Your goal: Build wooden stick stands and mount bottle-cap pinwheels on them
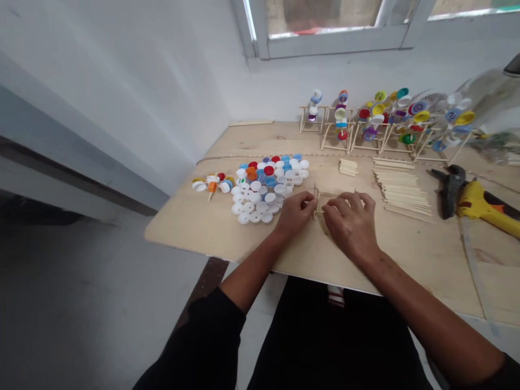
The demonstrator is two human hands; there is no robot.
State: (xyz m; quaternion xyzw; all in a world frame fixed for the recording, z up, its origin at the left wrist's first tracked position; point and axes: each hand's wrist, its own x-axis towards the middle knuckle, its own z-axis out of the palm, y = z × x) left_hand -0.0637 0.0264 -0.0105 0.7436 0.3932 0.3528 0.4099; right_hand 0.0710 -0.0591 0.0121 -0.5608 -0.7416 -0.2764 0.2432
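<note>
I read the edges first. The plywood board (406,254) ends just under the wrists on the near side, and its left corner is rounded, with bare floor beyond it. The wall runs close along the far side. The widest bare wood lies to the near left, below the bottle caps (268,184), and to the near right, below the long sticks (402,187).

Around the hands it is tighter. The caps lie just beside the left hand (298,212), some almost touching its knuckles. The long sticks lie near the right hand (351,222), fanned out in a loose pile. A short bundle of sticks (348,167) sits just beyond the fingers. The yellow glue gun (475,200) rests well to the right, past the long sticks. A row of cap windmills (382,122) stands along the far edge by the wall, and one small capped piece (211,184) lies apart at the left of the caps.

The stick frame (330,193) sits on the board between the two hands. The left hand's thumb and fingertips are closed narrowly on its left upright. The right hand's fingers curl down over its right part and touch it; I cannot tell whether they pinch it or only press on it.
</note>
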